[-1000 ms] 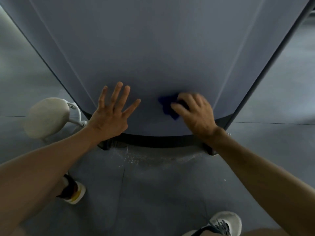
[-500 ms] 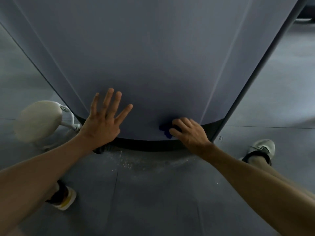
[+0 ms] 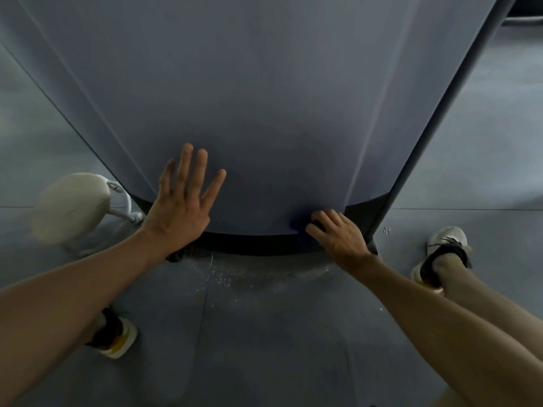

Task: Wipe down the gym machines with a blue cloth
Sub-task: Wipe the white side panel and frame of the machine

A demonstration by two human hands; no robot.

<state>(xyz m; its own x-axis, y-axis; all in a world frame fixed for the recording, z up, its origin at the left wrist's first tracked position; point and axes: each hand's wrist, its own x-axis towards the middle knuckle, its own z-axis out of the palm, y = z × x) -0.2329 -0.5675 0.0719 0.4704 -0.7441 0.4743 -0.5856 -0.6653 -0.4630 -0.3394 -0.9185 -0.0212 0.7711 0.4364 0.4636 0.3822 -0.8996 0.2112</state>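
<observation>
My left hand (image 3: 179,212) lies flat w/ fingers spread on the grey panel (image 3: 264,113) of the gym machine, near the panel's bottom edge, left of centre. My right hand (image 3: 338,236) is curled and clamped on the blue cloth (image 3: 296,226), pressing it against the same panel right at the bottom edge, toward the lower right corner. Only a small part of the cloth shows, to the left of my fingers; the rest is hidden under the hand. The two hands are well apart from each other.

Under the panel runs a black base strip (image 3: 249,243), touching the floor (image 3: 264,333). On the floor just in front of the strip there are some pale specks (image 3: 226,277). A dark post (image 3: 440,113) goes up along the right edge of the panel. On the left, beside the panel's lower left corner, is a pale rounded pad (image 3: 70,204) on a white bracket; it is blurred. My left shoe (image 3: 117,339) is at the lower left, my right shoe (image 3: 443,248) is right of the post.
</observation>
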